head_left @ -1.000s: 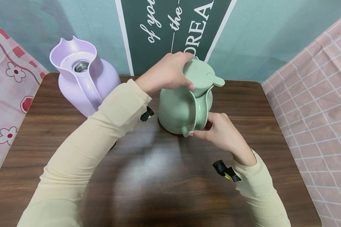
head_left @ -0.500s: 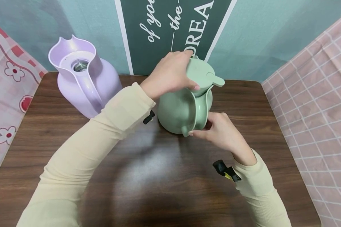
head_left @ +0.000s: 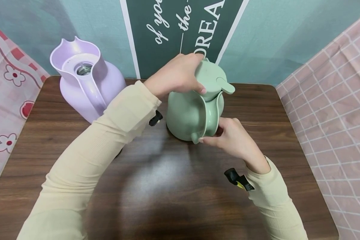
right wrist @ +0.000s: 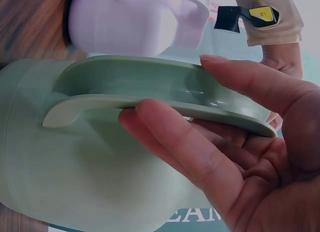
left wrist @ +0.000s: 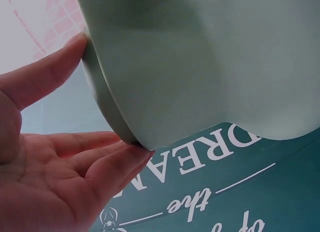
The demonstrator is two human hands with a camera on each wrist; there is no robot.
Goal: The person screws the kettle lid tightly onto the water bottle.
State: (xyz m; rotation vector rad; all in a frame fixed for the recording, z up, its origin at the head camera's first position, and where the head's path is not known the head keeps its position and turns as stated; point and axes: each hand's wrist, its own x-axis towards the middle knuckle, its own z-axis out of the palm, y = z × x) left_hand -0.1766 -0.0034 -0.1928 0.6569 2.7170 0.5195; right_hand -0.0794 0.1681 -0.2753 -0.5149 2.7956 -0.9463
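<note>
A light green vacuum jug [head_left: 183, 116] stands on the table before the wall. My left hand [head_left: 180, 74] grips the side of its round lid [head_left: 211, 78], thumb on the near side and fingers on the far side. In the left wrist view, the fingertips [left wrist: 135, 154] and thumb meet the rim of the lid [left wrist: 102, 99]. The lid's small lever [head_left: 227, 86] points to the right. My right hand [head_left: 234, 138] holds the lower part of the jug's handle [head_left: 212, 116]. In the right wrist view, thumb and fingers lie on opposite sides of the handle [right wrist: 125, 76].
A lilac jug [head_left: 111, 81] without a lid stands to the left, its mouth [head_left: 84, 69] exposed, near my left forearm. The wooden table [head_left: 174, 193] is bounded by a teal wall cloth [head_left: 267, 43] behind and a pink checked cloth [head_left: 342, 110] on the right.
My left hand shifted a little right over the lid, then back left. The lid's lever stands very slightly further left. My right hand has stayed on the handle.
</note>
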